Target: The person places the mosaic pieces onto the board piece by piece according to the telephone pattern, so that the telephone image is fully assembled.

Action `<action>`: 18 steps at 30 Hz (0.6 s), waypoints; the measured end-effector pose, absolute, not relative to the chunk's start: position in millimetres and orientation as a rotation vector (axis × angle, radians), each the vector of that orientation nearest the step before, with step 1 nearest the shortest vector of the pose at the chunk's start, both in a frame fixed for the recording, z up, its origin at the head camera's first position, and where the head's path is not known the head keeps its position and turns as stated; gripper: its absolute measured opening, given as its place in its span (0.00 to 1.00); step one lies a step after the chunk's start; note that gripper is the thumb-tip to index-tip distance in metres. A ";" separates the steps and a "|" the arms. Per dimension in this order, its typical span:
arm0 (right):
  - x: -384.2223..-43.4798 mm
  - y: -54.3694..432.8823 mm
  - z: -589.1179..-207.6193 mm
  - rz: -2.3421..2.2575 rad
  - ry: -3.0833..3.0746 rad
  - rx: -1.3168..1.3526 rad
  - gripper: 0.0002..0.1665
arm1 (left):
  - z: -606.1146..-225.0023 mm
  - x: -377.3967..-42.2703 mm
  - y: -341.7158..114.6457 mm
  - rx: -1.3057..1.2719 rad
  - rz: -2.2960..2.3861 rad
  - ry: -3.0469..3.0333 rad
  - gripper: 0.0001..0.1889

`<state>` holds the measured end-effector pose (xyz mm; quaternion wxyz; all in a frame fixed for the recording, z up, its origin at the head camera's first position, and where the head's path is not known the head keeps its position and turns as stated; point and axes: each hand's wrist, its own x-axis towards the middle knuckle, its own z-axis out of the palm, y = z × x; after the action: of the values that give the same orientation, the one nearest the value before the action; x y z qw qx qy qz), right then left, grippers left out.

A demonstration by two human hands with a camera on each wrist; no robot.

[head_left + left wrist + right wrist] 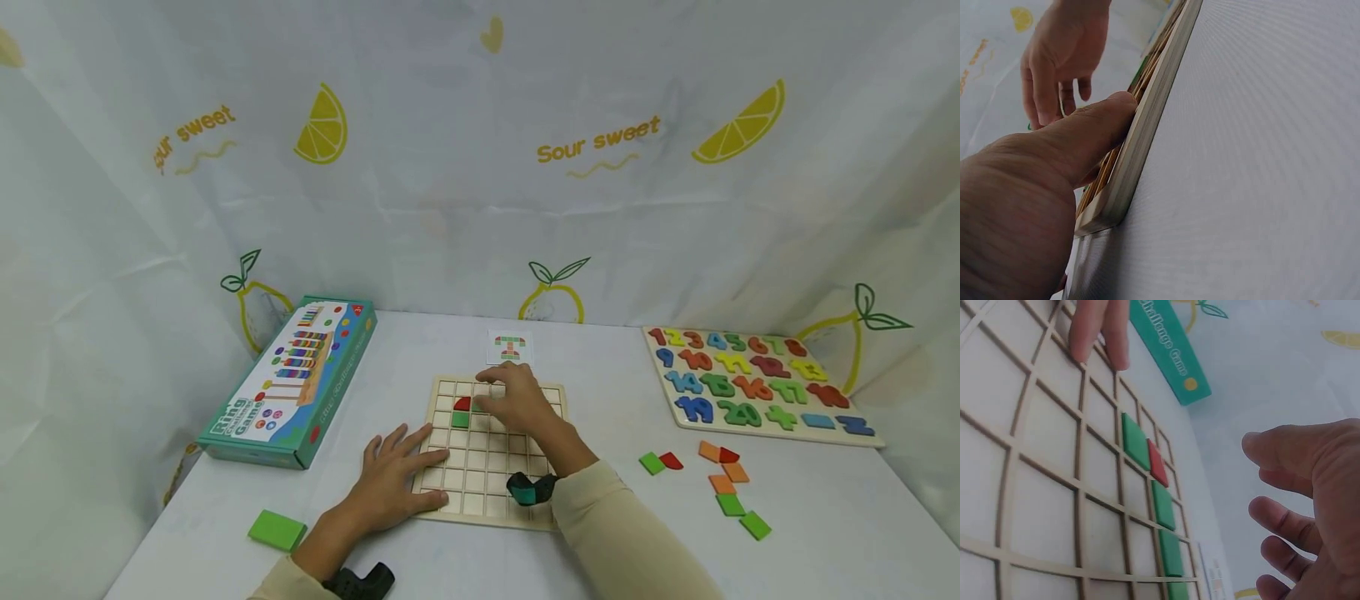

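A wooden grid board (475, 481) lies on the white table. My left hand (386, 487) rests spread on its left edge; in the left wrist view the thumb (1094, 125) presses the rim. Above the board's far part hovers my right hand (521, 404), fingers loosely bent. The right wrist view shows nothing between the right thumb and fingers (1288, 522). A red quarter-round tile (1157, 464) sits in a cell, with a green square tile (1135, 442) on its near side. Several more green tiles (1163, 503) continue in a row from the red one, mostly hidden by my hand in the head view.
A pattern card (498, 350) lies behind the board. Loose green, red and orange tiles (722, 484) are scattered at the right. Behind them is a number puzzle board (678, 385). At the left are a game box (292, 375) and a green block (277, 530).
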<state>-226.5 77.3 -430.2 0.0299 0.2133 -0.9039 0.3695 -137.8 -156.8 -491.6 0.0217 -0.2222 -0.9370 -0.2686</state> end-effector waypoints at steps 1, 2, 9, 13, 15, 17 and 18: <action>-225.5 80.0 -426.5 1.140 -2.765 0.679 0.19 | -491.7 -137.8 -156.9 -0.686 -0.833 -2.905 0.32; -224.2 82.8 -422.9 1.144 -2.740 0.700 0.19 | -491.8 -137.9 -156.8 -0.684 -0.837 -2.906 0.32; -209.5 99.5 -397.4 1.128 -2.625 0.806 0.19 | -490.4 -138.4 -156.1 -0.682 -0.857 -2.907 0.32; -200.2 107.8 -384.2 1.125 -2.571 0.835 0.20 | -489.9 -138.2 -156.0 -0.691 -0.869 -2.902 0.32; -195.7 112.7 -378.5 1.141 -2.540 0.840 0.20 | -490.5 -138.3 -156.2 -0.694 -0.869 -2.903 0.32; -191.2 118.5 -374.4 1.150 -2.520 0.834 0.21 | -491.3 -138.4 -156.6 -0.695 -0.866 -2.903 0.32; -188.7 121.5 -372.3 1.152 -2.515 0.826 0.21 | -491.6 -138.5 -156.8 -0.695 -0.867 -2.902 0.32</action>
<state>-188.7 121.5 -372.3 0.1270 0.2839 -0.8640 0.3960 -138.5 -156.8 -491.6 0.0168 -0.2236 -0.9337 -0.2790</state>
